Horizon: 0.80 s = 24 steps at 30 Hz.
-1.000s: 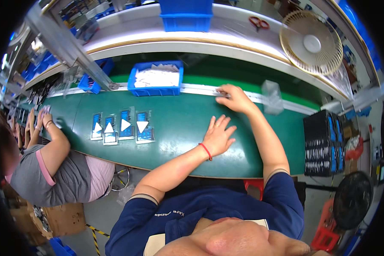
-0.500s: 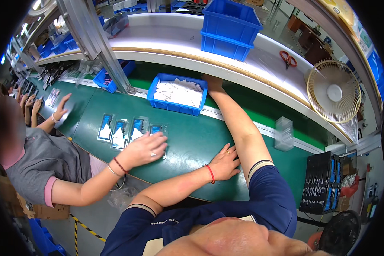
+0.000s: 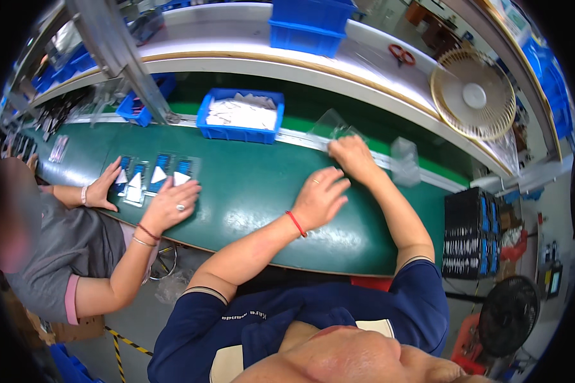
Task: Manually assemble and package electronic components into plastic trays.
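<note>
My right hand [image 3: 354,157] is closed on a thin clear plastic piece [image 3: 329,122], blurred, at the back edge of the green bench. Its exact shape cannot be made out. My left hand [image 3: 322,199], with a red cord at the wrist, hovers over the bench nearer to me, fingers spread and holding nothing. To the right of my right hand stands a stack of clear plastic trays [image 3: 405,163]. Left of it is a blue bin [image 3: 236,135] filled with white paper pieces [image 3: 241,112].
At the left, a co-worker's hands [image 3: 174,203] touch a row of clear packs [image 3: 158,172] with blue cards and white triangles. Overhead runs a white shelf [image 3: 236,48] with blue crates [image 3: 305,38], red scissors [image 3: 401,55] and a fan [image 3: 474,96]. Black stacked trays [image 3: 463,233] stand at right.
My right hand has come out from under the shelf, now with the clear plastic piece. My left hand has lifted off the bench. The co-worker's other hand has reached the packs.
</note>
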Each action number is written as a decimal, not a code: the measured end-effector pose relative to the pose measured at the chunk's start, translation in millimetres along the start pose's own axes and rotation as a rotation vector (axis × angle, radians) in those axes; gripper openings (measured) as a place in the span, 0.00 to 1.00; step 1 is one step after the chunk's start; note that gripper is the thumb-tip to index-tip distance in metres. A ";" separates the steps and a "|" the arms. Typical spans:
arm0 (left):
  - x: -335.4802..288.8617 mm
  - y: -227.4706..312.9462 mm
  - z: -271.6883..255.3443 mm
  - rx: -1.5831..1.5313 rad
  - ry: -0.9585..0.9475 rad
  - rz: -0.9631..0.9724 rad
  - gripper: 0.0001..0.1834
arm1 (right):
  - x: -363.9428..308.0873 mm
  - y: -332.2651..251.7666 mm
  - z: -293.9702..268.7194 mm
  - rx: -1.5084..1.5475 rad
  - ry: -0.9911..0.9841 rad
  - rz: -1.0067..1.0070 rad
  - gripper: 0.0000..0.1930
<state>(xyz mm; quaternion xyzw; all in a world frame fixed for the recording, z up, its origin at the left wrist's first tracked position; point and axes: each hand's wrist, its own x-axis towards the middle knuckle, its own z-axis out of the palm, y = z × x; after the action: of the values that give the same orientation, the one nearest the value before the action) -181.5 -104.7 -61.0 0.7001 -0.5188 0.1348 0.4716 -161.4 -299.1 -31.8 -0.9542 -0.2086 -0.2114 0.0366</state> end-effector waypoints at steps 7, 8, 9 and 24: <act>-10.4 -4.8 9.9 0.201 -0.274 -0.098 0.17 | -113.2 -78.5 -40.7 0.113 -0.036 0.096 0.13; -15.4 -5.4 13.2 0.188 -0.290 -0.094 0.17 | -117.8 -83.6 -49.2 0.114 -0.040 0.117 0.13; -13.3 -1.1 12.0 0.206 -0.289 -0.102 0.16 | -118.7 -87.7 -60.2 0.126 0.047 0.265 0.18; -1.6 25.7 24.5 -0.232 -0.009 -0.279 0.05 | -130.1 -96.0 -32.7 0.575 0.253 1.056 0.30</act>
<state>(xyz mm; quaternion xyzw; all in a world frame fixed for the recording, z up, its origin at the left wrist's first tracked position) -211.4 -123.8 -61.4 0.7070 -0.4308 0.0040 0.5608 -321.0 -266.6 -58.4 -0.8482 0.2495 -0.2115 0.4167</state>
